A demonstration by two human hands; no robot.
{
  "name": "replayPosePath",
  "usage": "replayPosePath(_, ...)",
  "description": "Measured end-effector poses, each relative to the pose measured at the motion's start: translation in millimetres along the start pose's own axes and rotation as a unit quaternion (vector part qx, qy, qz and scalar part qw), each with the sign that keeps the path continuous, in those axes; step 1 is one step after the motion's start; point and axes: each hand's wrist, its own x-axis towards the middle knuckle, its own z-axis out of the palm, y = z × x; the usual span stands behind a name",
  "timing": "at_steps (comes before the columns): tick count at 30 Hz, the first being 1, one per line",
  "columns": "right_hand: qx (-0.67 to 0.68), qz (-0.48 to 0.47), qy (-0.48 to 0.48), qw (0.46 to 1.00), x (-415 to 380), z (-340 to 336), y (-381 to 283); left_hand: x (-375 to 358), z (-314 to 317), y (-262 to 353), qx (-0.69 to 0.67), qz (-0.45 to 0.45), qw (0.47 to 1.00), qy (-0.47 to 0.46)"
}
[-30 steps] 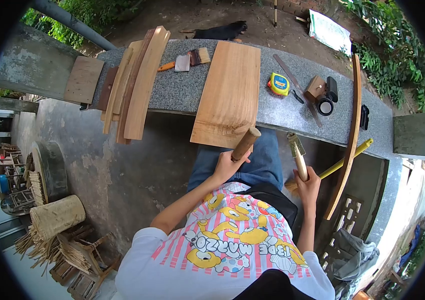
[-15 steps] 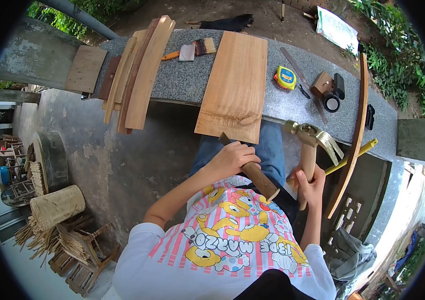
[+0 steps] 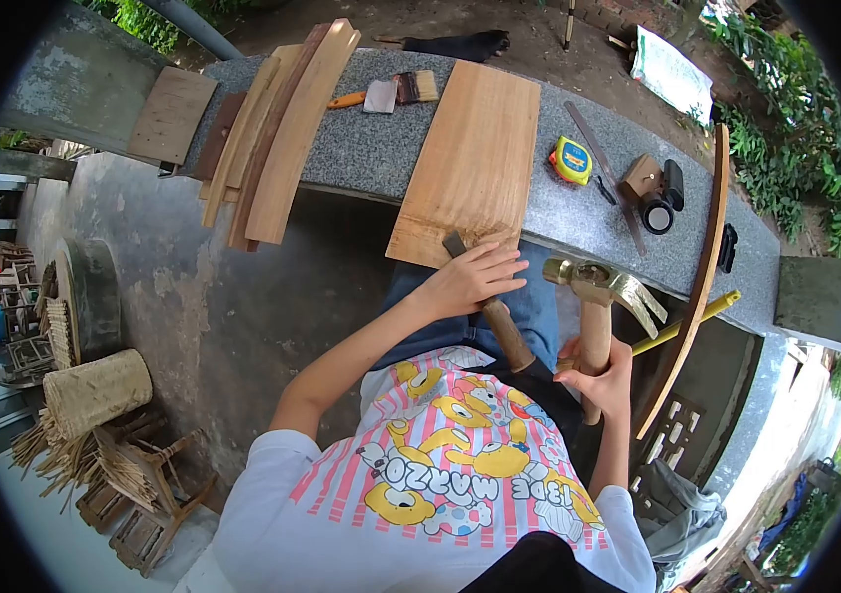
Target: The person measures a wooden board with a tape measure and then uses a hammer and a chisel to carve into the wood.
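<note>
Far left, a woven basket (image 3: 96, 392) is seen down on the ground next to a pile of small wooden chairs (image 3: 133, 494). Up on the granite counter (image 3: 361, 158), a square board (image 3: 171, 116) is laid flat at the left end, and a bundle of long curved wooden slats (image 3: 277, 133) is stacked beside it, sticking out over the front edge. A paintbrush (image 3: 396, 92) with an orange handle is parked just behind those, near the back of the counter.

Middle of the counter, a wide wooden plank (image 3: 470, 163) is laid across it with its near end hanging over the edge. The left hand (image 3: 468, 280) is wrapped around a chisel (image 3: 487, 301) right at that near edge, fingers partly spread over the top; the metal tip is pressed against the plank's end and the wooden handle is angled back toward the lap.

A bit to the right, the right hand (image 3: 598, 376) is closed tight around the wooden handle of a hammer (image 3: 596, 296), which is held upright with the brassy head up, just beside the chisel hand but not touching it.

Further right on the counter, a yellow tape measure (image 3: 572, 161), a long flat ruler (image 3: 600, 168), a small wooden block (image 3: 642, 178) and a black cylinder (image 3: 654, 210) are grouped together. A long curved strip of wood (image 3: 702, 257) is leaned against the counter's right end.
</note>
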Motion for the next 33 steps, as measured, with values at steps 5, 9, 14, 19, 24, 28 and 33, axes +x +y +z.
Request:
replayPosePath(5,0.042,-0.03,0.03,0.998,-0.3,-6.0,3.4,-0.5,16.2,-14.3,0.037,0.045,0.998,0.03)
replayPosePath(9,0.049,-0.032,0.044,0.997,-4.0,-12.1,5.6,10.0,23.3,-20.4,0.058,0.037,0.996,0.058)
replayPosePath(14,0.08,0.013,0.061,0.995,-7.6,-14.5,7.3,34.2,33.0,-31.4,0.049,0.016,0.996,0.078)
replayPosePath(19,0.07,0.04,0.078,0.994,-6.3,-12.6,1.5,55.0,39.3,-44.0,0.047,0.0,0.997,0.062)
replayPosePath(24,0.066,0.055,0.109,0.99,-7.3,-11.5,0.5,72.4,42.4,-50.4,0.044,-0.017,0.998,0.041)
replayPosePath(28,0.056,0.053,0.119,0.99,-7.4,-11.9,1.8,82.5,50.5,-54.0,0.034,-0.022,0.998,0.056)
replayPosePath(33,0.049,0.073,0.144,0.986,-4.6,-9.3,-1.9,87.4,48.4,-55.5,0.056,-0.014,0.997,0.058)
